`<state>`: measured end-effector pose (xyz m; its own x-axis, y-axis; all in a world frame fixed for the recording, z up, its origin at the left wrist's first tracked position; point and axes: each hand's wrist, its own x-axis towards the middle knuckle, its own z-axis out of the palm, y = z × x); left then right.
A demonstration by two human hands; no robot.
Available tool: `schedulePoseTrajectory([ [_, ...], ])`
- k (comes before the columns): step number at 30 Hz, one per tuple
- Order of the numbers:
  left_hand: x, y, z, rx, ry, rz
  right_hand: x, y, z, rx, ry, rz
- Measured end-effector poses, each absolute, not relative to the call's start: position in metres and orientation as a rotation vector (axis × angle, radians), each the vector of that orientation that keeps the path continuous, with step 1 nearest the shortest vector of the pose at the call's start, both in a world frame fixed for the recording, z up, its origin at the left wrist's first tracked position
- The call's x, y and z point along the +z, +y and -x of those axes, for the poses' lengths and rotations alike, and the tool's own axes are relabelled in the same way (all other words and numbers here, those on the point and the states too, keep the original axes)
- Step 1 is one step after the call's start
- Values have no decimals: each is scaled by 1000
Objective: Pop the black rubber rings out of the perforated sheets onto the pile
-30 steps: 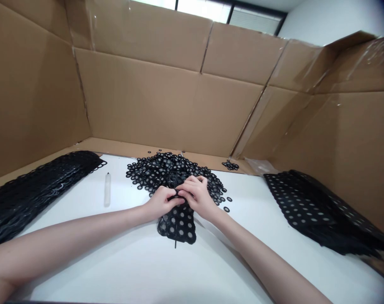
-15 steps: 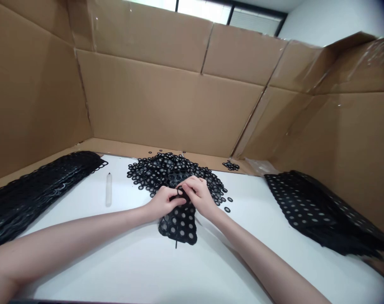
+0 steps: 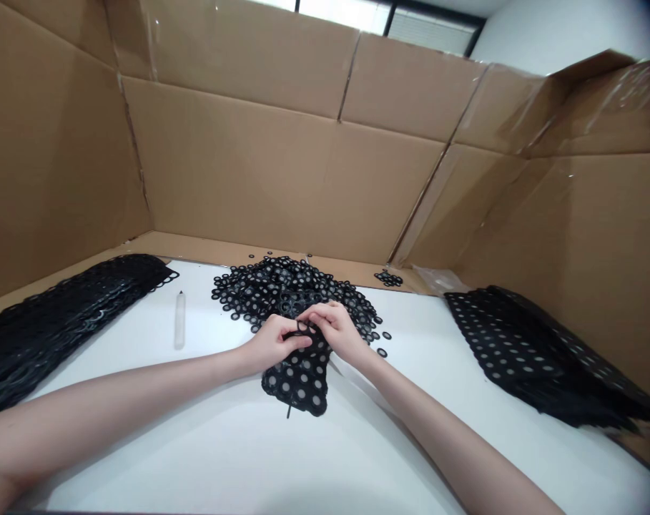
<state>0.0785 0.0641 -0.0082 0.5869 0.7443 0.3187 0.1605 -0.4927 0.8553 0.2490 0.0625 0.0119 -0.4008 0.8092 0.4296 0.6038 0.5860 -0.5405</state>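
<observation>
A black sheet with rows of pale round spots point(image 3: 297, 383) hangs from between my hands over the white table, a thin black strip sticking out below it. My left hand point(image 3: 279, 343) pinches the sheet's upper part from the left, thumb and fingers closed. From the right, my right hand point(image 3: 332, 325) grips the same upper part with bent fingers, its fingertips close to my left ones. Just behind the hands lies a heap of small black rings point(image 3: 282, 275). Fine detail between the fingertips is too small to tell.
On the white table point(image 3: 222, 443), stacked black perforated sheets point(image 3: 78, 307) lie at the left and spotted black sheets point(image 3: 518, 343) at the right. A clear tube with a dark tip point(image 3: 179, 322) stands out left of the heap. Cardboard walls point(image 3: 282, 172) surround the table; a small ring cluster point(image 3: 389, 277) lies behind.
The lower end of the hanging sheet has swung slightly left. Both hands keep their hold, with fingers only slightly shifted. The whole view has moved a little.
</observation>
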Motion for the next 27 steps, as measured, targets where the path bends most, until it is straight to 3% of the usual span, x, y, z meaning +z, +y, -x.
schedulePoseTrajectory([
  [8, -6, 65, -80, 901, 766, -1999, 18, 54, -244, 175, -2217, 1108],
  [14, -9, 64, -78, 875, 720, -1928, 18, 72, -256, 510, -1741, 1099],
  [18, -10, 63, -76, 823, 660, -1844, 28, 90, -288, 357, -1290, 1095],
  [23, -6, 67, -77, 694, 622, -1776, 14, 101, -292, 382, -1575, 1179],
  [27, -5, 66, -79, 669, 723, -1738, 1, 106, -282, 167, -1782, 1219],
])
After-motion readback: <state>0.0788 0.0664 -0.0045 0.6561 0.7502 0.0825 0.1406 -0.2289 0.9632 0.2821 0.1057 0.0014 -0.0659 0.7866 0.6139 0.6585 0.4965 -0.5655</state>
